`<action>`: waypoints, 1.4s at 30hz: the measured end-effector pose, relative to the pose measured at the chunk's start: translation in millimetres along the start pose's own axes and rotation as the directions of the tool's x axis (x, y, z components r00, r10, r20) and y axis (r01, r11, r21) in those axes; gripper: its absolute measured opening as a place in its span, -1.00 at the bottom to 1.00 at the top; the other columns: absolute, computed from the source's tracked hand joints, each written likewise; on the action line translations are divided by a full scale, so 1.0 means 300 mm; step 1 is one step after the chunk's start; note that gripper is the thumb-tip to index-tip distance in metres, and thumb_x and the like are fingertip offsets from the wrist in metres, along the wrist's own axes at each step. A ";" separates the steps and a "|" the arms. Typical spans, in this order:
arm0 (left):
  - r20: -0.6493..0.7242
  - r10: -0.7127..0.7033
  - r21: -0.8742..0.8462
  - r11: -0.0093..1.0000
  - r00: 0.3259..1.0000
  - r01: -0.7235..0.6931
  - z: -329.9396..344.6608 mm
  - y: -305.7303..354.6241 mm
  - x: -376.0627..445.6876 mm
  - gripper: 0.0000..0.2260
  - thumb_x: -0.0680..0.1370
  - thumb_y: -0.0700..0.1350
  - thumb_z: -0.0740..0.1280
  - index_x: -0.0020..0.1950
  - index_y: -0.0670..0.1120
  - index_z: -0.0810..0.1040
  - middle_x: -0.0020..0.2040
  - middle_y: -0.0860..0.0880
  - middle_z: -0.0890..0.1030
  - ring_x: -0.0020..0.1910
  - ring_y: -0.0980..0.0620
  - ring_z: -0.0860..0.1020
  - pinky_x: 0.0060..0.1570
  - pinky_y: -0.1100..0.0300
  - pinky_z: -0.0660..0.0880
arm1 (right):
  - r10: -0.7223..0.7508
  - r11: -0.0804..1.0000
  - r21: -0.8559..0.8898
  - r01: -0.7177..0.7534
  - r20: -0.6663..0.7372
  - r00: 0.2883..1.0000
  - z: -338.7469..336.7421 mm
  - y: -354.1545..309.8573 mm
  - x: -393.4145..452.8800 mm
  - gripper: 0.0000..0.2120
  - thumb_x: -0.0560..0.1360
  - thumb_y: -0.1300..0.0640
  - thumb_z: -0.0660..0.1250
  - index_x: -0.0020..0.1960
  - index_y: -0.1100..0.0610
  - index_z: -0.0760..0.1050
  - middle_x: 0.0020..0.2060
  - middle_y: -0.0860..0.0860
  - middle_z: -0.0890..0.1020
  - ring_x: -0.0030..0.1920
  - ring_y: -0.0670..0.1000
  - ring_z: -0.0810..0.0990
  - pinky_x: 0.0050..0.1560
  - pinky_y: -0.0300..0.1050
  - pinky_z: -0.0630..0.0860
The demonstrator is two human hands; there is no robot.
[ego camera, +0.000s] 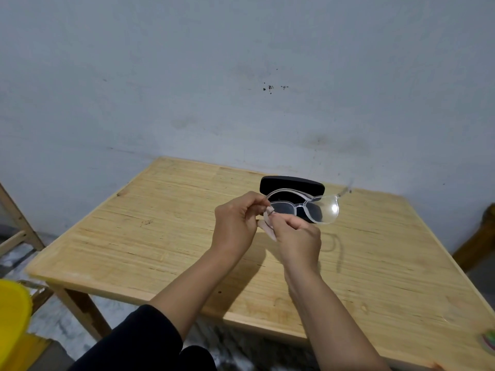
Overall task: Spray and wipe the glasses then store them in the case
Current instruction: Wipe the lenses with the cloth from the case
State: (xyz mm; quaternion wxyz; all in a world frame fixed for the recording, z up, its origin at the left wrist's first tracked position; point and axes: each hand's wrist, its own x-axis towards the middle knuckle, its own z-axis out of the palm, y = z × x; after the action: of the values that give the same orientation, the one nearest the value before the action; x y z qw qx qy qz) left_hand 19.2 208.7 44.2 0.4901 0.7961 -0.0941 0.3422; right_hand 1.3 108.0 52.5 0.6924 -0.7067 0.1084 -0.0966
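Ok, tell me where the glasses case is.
In the head view, the black case lies closed on the wooden table near its far edge, just behind the clear glasses held in both hands.

A pale wooden table [166,236] with a streaky, scuffed grain stood close against a grey wall, its near left leg angling down to a mottled floor. Toward the far edge of the top lay a black glasses case [290,184], long side roughly along the wall; whether it was open or closed could not be told. At the near right corner a small green and pink object [488,341] sat on the wood, cut off by the frame.
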 end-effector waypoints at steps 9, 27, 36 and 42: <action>0.018 -0.012 0.064 0.998 1.000 0.011 -0.022 -0.016 -0.003 -0.75 0.44 -0.47 0.24 -0.17 -0.17 0.61 -0.30 0.08 0.60 -0.27 0.51 0.51 -0.23 0.59 0.40 | -0.131 0.985 -0.133 0.112 -0.146 0.981 -0.012 -0.003 0.004 -0.78 0.41 0.24 0.32 -0.28 -0.03 0.63 -0.38 -0.07 0.62 -0.34 -0.07 0.47 -0.21 -0.14 0.47; 0.038 0.022 0.011 1.000 0.999 -0.022 0.008 0.001 -0.034 -0.76 0.42 -0.47 0.27 -0.19 -0.16 0.61 -0.28 0.10 0.62 -0.24 0.38 0.56 -0.22 0.56 0.42 | 0.038 0.981 0.191 -0.020 -0.090 0.995 0.011 -0.011 -0.013 -0.89 0.38 0.16 0.46 -0.27 -0.03 0.66 -0.29 -0.13 0.69 -0.21 -0.18 0.66 -0.16 -0.33 0.50; 0.076 0.009 0.043 0.999 0.997 -0.012 -0.008 -0.021 -0.030 -0.74 0.42 -0.47 0.26 -0.17 -0.15 0.61 -0.26 0.06 0.63 -0.22 0.35 0.56 -0.27 0.57 0.38 | 0.083 0.988 0.125 -0.093 0.082 0.993 -0.033 -0.028 -0.031 -0.86 0.38 0.29 0.39 -0.30 0.13 0.67 -0.27 0.03 0.72 -0.26 -0.06 0.71 -0.35 -0.41 0.50; 0.060 -0.009 0.063 0.998 0.998 0.005 -0.019 -0.030 -0.002 -0.75 0.43 -0.48 0.24 -0.19 -0.17 0.59 -0.25 0.00 0.66 -0.26 0.44 0.54 -0.21 0.58 0.40 | -0.052 0.996 -0.073 0.046 -0.074 0.996 -0.046 -0.008 -0.020 -0.83 0.40 0.18 0.38 -0.33 -0.01 0.64 -0.34 -0.12 0.66 -0.31 -0.11 0.57 -0.36 -0.31 0.45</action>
State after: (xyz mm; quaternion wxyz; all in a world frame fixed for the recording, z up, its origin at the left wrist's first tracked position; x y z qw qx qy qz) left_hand 20.6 218.1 39.1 0.4631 0.8214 -0.0953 0.3192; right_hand -8.2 96.6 55.5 0.6595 -0.7293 0.1206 -0.1364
